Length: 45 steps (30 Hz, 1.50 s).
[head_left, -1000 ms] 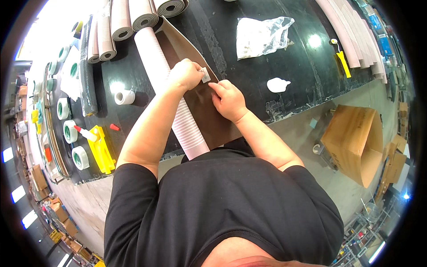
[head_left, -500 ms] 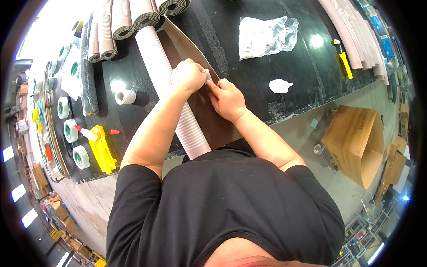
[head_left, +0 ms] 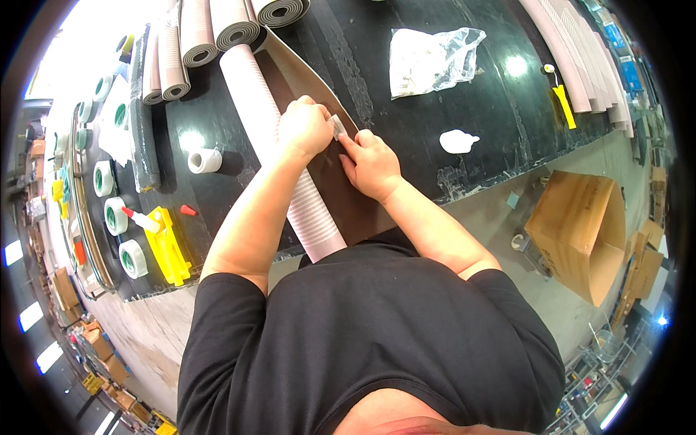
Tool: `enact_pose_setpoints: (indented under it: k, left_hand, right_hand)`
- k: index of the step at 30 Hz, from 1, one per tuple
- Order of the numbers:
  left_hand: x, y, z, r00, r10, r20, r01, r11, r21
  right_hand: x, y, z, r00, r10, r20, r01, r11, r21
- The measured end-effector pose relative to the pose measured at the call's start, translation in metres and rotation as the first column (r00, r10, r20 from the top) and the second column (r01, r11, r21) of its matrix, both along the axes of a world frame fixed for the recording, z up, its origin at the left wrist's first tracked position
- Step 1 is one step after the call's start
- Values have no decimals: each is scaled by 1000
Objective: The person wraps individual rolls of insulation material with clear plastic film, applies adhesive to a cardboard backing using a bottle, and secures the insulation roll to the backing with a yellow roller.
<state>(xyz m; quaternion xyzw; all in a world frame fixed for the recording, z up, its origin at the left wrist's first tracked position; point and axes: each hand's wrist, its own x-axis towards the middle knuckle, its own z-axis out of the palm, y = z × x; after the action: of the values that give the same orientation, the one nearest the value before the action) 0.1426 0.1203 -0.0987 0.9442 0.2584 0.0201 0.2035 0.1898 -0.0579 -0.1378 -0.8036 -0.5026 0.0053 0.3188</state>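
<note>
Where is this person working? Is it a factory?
Probably a workshop or small factory. A long black workbench holds many rolled ribbed mats and rolls of tape, and a cardboard box stands on the floor. The hands work on a pink ribbed roll.

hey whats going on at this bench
A person in a black shirt stands at a black worktable, working on a partly unrolled brown rubber sheet beside a long pale pink ribbed roll. The left hand and right hand meet at the sheet's edge, pinching a small clear strip, probably tape, between them. A yellow tool, rolls of tape and a crumpled clear plastic bag lie around.
</note>
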Motion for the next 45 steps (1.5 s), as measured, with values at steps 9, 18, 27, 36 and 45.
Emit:
enact_pose_setpoints:
  k: [9, 18, 27, 36, 45]
  left_hand:
    - [4, -1, -6, 1000, -10, 8, 10, 999, 51]
    - [7, 3, 3, 999, 41, -8, -41, 999, -36]
    - [12, 7, -1, 998, 57, 9, -56, 997, -54]
    - [8, 4, 5, 997, 65, -40, -67, 997, -36]
    - [-10, -5, 19, 970, -238, -38, 241, 964, 115]
  right_hand:
    - [0, 0, 0, 1000, 2, -7, -2, 1000, 1]
    - [-2, 2, 2, 1000, 4, 5, -3, 998, -57]
    - [-2, 0, 6, 1000, -14, 13, 15, 996, -92]
    - [-4, 3, 4, 999, 16, -30, -18, 997, -78]
    - [-3, -2, -10, 998, 12, -54, -18, 994, -109]
